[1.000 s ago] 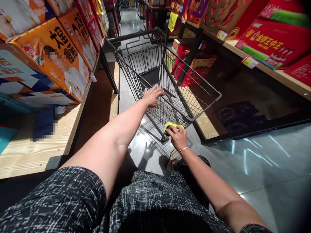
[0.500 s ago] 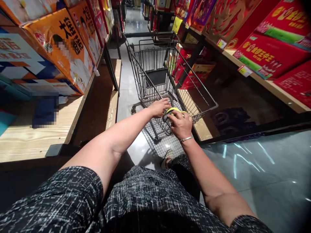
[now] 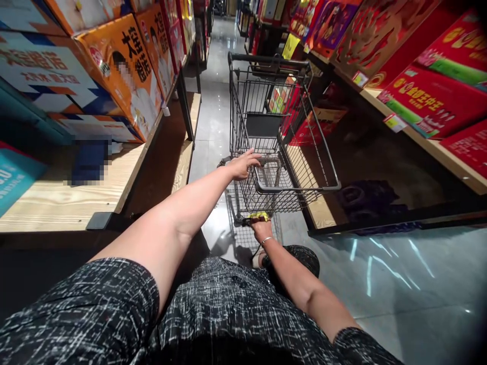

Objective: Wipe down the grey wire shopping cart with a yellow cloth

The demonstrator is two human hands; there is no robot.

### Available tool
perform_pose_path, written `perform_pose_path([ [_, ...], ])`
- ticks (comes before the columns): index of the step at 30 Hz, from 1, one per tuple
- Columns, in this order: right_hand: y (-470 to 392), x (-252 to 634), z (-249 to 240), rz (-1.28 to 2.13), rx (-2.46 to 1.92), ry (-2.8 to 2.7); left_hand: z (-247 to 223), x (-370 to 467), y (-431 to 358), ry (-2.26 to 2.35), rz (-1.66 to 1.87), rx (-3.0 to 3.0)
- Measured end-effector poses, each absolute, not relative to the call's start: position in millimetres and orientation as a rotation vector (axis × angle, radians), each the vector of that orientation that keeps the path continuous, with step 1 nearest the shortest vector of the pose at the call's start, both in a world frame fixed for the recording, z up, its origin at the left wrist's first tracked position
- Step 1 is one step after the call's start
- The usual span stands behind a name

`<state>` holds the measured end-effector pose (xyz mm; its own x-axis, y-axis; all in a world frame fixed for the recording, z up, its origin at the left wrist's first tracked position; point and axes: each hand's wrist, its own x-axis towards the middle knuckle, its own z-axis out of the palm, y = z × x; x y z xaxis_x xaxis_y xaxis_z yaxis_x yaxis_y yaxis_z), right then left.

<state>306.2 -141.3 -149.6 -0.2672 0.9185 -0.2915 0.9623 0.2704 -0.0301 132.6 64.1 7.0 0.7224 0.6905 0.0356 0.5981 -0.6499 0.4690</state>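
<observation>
A black wire shopping cart (image 3: pixel 266 132) stands in the aisle in front of me. My left hand (image 3: pixel 245 163) is over the near left side of its basket, fingers spread and holding nothing. Low down, below the near end of the basket, my right hand (image 3: pixel 262 228) is closed around a yellow-green and dark item (image 3: pixel 259 216), whose shape is mostly hidden. This hand is beside the cart's lower frame (image 3: pixel 239 221). A thin bracelet (image 3: pixel 267 240) circles my right wrist.
Orange boxes (image 3: pixel 122 76) stand on a wooden shelf (image 3: pixel 61 203) at the left, beside a dark blue item (image 3: pixel 90 159). Red boxes (image 3: pixel 416 104) fill a shelf at the right. A shelf post stands close to the cart's right side.
My right hand has moved down with the yellow-green item, from the near edge of the basket to below it. The cart appears turned and slightly further right in view. My left hand's fingers have spread.
</observation>
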Motion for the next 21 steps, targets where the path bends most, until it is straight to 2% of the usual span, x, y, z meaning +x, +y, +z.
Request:
perform_pose_path([
  [4, -144.2, 307.1, -148.7, -0.152, 1.766, 2.5, -2.8, 118.5, 77.5, 0.976, 0.333, 2.473],
  [10, -114.1, 292.8, -70.5, 0.711, 1.841, 3.138, -15.7, 95.8, 88.5, 0.909, 0.438, 2.434],
  [12, -103.9, 285.6, -55.0, 0.83, 1.92, 3.15, -17.1, 84.2, 87.2, 0.872, 0.457, 2.372],
  [14, -100.0, 277.7, -57.3, 0.75, 1.957, 3.086, -17.0, 71.5, 82.6, 0.808, 0.47, 2.314],
  [18, -112.9, 261.5, -100.5, 0.2, 1.808, 2.758, -11.9, 53.1, 63.6, 0.777, 0.484, 2.183],
  [21, -126.8, 252.6, -123.4, 0.01, 1.715, 2.602, -3.9, 50.1, 48.4, 0.851, 0.484, 1.972],
])
